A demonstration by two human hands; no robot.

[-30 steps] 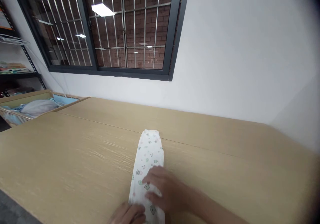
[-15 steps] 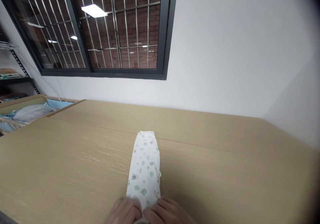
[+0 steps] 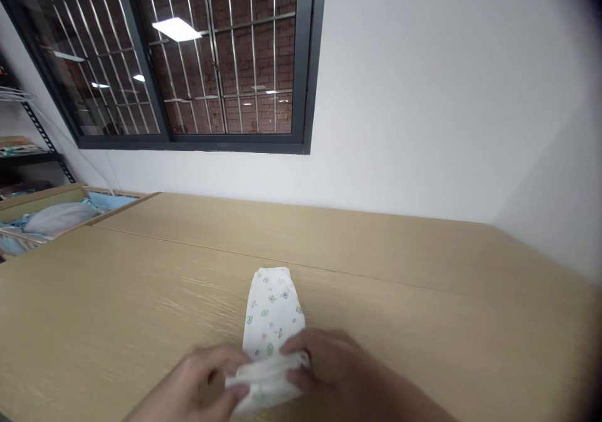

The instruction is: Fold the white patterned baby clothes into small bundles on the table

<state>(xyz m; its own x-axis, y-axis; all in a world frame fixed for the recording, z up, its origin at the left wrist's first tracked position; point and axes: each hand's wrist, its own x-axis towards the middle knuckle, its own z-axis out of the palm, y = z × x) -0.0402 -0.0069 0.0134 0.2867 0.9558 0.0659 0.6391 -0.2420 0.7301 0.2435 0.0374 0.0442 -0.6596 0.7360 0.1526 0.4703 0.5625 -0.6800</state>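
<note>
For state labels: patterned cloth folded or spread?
Partly folded or rolled, blur hides which: far end of the cloth lies flat on the table; near end bunched between left hand and right hand.

I am indoors, in what looks like a storage or work room; whether it belongs to a home or a shop I cannot tell. Behind my wide wood-grain table rises a plain white wall, and above the table's far left part is a dark-framed window with metal bars, brickwork beyond, and a ceiling light's reflection. At the table's left end sits a wooden-rimmed bin of blue and pale cloth; past that end stands slotted metal shelving with stacked items.
</note>
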